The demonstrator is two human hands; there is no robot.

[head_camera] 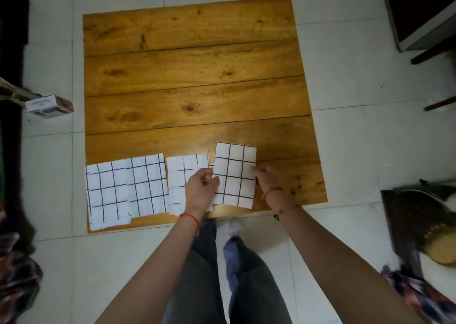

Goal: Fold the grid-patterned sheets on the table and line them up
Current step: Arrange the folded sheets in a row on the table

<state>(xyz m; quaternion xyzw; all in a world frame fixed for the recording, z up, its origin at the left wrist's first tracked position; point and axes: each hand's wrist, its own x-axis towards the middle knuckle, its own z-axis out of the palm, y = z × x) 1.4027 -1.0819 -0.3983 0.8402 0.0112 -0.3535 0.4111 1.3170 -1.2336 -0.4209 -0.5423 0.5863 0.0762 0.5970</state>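
The narrow white paper sheet ruled with a black grid [234, 175], already folded down to a strip three squares wide by the look of it, is being held between both hands over the near right part of the square wooden plank table [192, 77]; the left hand [201, 190] is pinching its left edge with thumb on top and fingers curled beneath, while the right hand [265, 179] is gripping its right edge, fingers wrapped behind the paper; whether the sheet is touching the wood or hanging just above it cannot be told. To its left a second white gridded sheet [183, 175] is lying flat, partly hidden under the left hand, and further left a wider white gridded sheet [125, 190] is lying along the near edge, its corner reaching the near left corner of the table; these two are sitting side by side in a rough row. The step in hand seems to be the placing of the folded sheet; the next move is calling for lowering it just right of the middle sheet, near edges level, without overlapping.
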